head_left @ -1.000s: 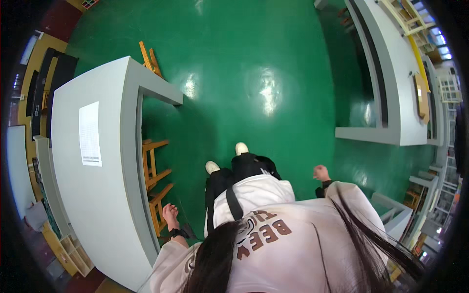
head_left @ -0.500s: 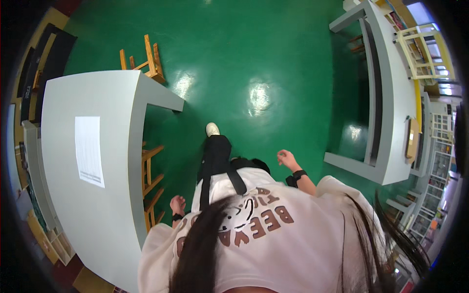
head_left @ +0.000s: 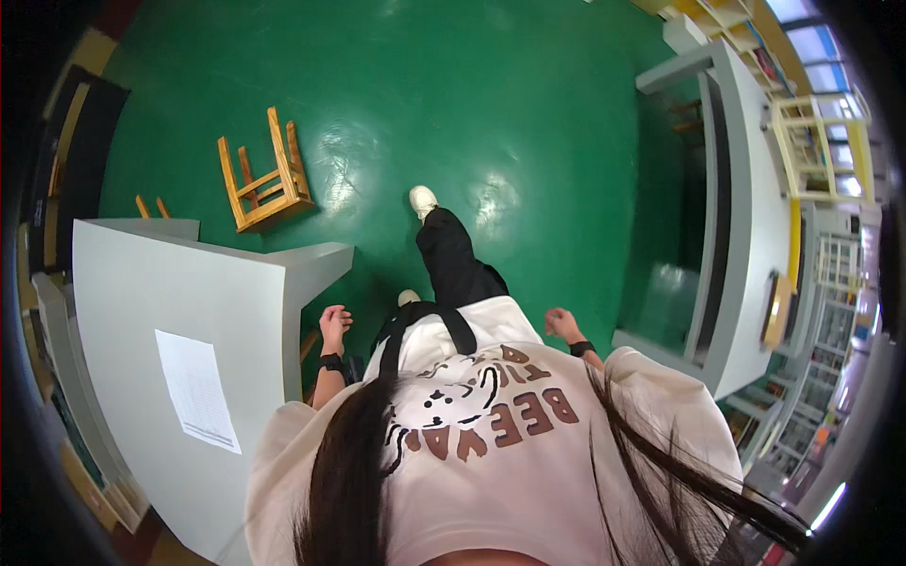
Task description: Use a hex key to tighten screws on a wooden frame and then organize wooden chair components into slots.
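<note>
Since this looked mid-stride, left hand (head_left: 334, 327) (eight o'clock) and right hand (head_left: 563, 325) (four-ish) just hung empty, fingers loosely apart.

Grey table (head_left: 212, 300) — white sheet (head_left: 198, 391) atop, green floor (head_left: 547, 189) — wooden stool (head_left: 274, 215), apparently tipped

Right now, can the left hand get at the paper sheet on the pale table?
Likely yes: the left hand looks empty beside the pale table, and the paper sheet lies uncovered on top. The hand's height against the table is hard to judge.
</note>
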The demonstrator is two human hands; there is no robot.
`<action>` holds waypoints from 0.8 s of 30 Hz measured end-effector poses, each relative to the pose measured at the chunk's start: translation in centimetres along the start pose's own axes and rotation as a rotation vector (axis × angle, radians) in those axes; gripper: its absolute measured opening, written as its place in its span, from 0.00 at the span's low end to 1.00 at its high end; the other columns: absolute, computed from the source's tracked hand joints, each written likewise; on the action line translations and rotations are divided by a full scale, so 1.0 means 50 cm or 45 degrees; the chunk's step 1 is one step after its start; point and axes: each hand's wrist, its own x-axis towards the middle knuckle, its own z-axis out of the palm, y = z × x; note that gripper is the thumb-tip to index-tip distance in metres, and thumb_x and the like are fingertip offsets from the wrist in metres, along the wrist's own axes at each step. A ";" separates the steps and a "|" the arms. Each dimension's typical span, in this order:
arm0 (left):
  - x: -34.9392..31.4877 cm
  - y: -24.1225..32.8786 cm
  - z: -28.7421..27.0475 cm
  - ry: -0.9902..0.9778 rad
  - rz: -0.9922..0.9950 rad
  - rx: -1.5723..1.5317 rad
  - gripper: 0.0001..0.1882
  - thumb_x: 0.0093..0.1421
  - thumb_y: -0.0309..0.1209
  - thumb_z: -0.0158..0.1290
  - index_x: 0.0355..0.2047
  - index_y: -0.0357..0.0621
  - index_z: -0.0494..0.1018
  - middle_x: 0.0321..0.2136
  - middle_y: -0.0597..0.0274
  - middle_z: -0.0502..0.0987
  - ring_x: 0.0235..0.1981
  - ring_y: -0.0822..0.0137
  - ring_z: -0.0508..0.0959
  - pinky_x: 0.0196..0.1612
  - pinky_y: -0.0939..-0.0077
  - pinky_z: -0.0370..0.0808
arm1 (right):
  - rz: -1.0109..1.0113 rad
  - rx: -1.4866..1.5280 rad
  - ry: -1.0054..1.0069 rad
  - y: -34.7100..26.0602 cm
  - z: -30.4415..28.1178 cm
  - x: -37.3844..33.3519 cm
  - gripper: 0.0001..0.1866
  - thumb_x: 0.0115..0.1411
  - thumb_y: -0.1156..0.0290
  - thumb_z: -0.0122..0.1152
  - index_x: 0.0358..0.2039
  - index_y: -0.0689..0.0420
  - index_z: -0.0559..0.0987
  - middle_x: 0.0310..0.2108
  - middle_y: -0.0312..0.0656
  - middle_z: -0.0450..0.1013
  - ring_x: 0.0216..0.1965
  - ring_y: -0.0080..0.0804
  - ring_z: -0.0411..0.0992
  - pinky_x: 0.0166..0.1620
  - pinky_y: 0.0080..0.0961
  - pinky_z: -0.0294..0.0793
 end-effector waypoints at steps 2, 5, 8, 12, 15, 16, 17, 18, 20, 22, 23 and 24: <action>0.028 -0.005 0.011 -0.006 -0.041 -0.025 0.06 0.53 0.32 0.40 0.28 0.47 0.66 0.20 0.68 0.70 0.19 0.76 0.70 0.20 0.84 0.64 | 0.203 -0.112 -0.047 -0.065 -0.012 0.051 0.09 0.47 0.69 0.49 0.28 0.59 0.71 0.21 0.42 0.70 0.18 0.22 0.68 0.20 0.18 0.66; 0.052 -0.007 0.038 0.148 -0.204 -0.145 0.06 0.53 0.33 0.41 0.28 0.47 0.66 0.20 0.68 0.71 0.17 0.75 0.70 0.18 0.82 0.63 | -0.364 -0.452 0.056 -0.138 -0.052 0.196 0.08 0.44 0.69 0.47 0.19 0.61 0.72 0.17 0.41 0.69 0.16 0.24 0.67 0.17 0.20 0.64; 0.051 -0.021 0.072 0.303 -0.202 -0.390 0.06 0.52 0.33 0.41 0.28 0.48 0.66 0.18 0.68 0.71 0.16 0.75 0.69 0.16 0.81 0.63 | 0.084 -0.740 -0.334 -0.384 -0.090 0.351 0.08 0.45 0.68 0.48 0.19 0.59 0.74 0.22 0.40 0.72 0.20 0.25 0.68 0.21 0.24 0.65; 0.070 -0.019 0.142 0.423 -0.008 -0.352 0.07 0.51 0.29 0.42 0.25 0.40 0.69 0.19 0.66 0.71 0.20 0.77 0.67 0.24 0.85 0.64 | -0.637 -0.606 -0.145 -0.715 -0.083 0.568 0.11 0.43 0.68 0.49 0.12 0.61 0.68 0.11 0.39 0.66 0.12 0.26 0.64 0.15 0.20 0.60; 0.090 -0.022 0.203 0.537 -0.098 -0.362 0.07 0.51 0.28 0.42 0.25 0.38 0.69 0.20 0.66 0.70 0.21 0.75 0.66 0.29 0.84 0.65 | -0.630 -0.596 -0.162 -0.991 0.038 0.651 0.10 0.48 0.68 0.48 0.25 0.63 0.70 0.14 0.40 0.67 0.13 0.25 0.65 0.16 0.19 0.62; 0.111 -0.046 0.228 0.526 -0.071 -0.450 0.06 0.50 0.26 0.41 0.25 0.38 0.69 0.20 0.66 0.70 0.21 0.75 0.66 0.30 0.83 0.65 | -0.683 -0.609 -0.192 -1.074 0.087 0.665 0.11 0.48 0.68 0.48 0.27 0.64 0.70 0.15 0.40 0.68 0.14 0.25 0.66 0.17 0.19 0.63; 0.141 -0.055 0.254 0.501 -0.036 -0.544 0.06 0.50 0.24 0.41 0.24 0.38 0.68 0.20 0.66 0.70 0.21 0.75 0.66 0.30 0.83 0.65 | -0.771 -0.629 -0.219 -1.152 0.126 0.689 0.11 0.48 0.69 0.48 0.27 0.64 0.70 0.16 0.41 0.68 0.15 0.25 0.66 0.18 0.19 0.64; 0.147 0.016 0.282 0.491 -0.124 -0.639 0.07 0.47 0.21 0.38 0.23 0.38 0.67 0.20 0.65 0.69 0.22 0.75 0.66 0.30 0.82 0.65 | -0.854 -0.655 -0.251 -1.212 0.171 0.703 0.11 0.48 0.69 0.48 0.28 0.64 0.70 0.18 0.41 0.69 0.16 0.25 0.67 0.18 0.19 0.65; 0.219 -0.123 0.321 0.597 0.143 -1.165 0.09 0.45 0.19 0.36 0.23 0.37 0.67 0.20 0.65 0.68 0.22 0.73 0.66 0.30 0.81 0.65 | -0.909 -0.670 -0.406 -1.307 0.329 0.679 0.10 0.48 0.70 0.47 0.28 0.64 0.70 0.19 0.41 0.69 0.17 0.26 0.68 0.19 0.19 0.66; 0.289 -0.154 0.359 0.684 0.066 -0.754 0.09 0.45 0.20 0.35 0.19 0.37 0.66 0.17 0.65 0.68 0.21 0.72 0.65 0.29 0.79 0.64 | -1.006 -0.738 -0.584 -1.363 0.481 0.663 0.10 0.48 0.71 0.47 0.29 0.63 0.70 0.20 0.41 0.69 0.19 0.26 0.68 0.21 0.20 0.67; 0.347 -0.106 0.383 0.612 -0.034 -0.826 0.09 0.46 0.21 0.36 0.16 0.37 0.66 0.16 0.64 0.67 0.20 0.71 0.65 0.28 0.79 0.64 | -1.037 -0.814 -0.623 -1.384 0.517 0.676 0.10 0.47 0.71 0.47 0.29 0.63 0.70 0.21 0.41 0.69 0.20 0.26 0.68 0.22 0.21 0.67; 0.382 -0.080 0.385 0.668 -0.046 -0.881 0.09 0.46 0.21 0.36 0.16 0.37 0.66 0.16 0.64 0.67 0.20 0.71 0.65 0.28 0.79 0.64 | -1.016 -0.896 -0.718 -1.387 0.592 0.649 0.10 0.46 0.72 0.47 0.28 0.62 0.71 0.20 0.43 0.69 0.20 0.29 0.69 0.23 0.24 0.68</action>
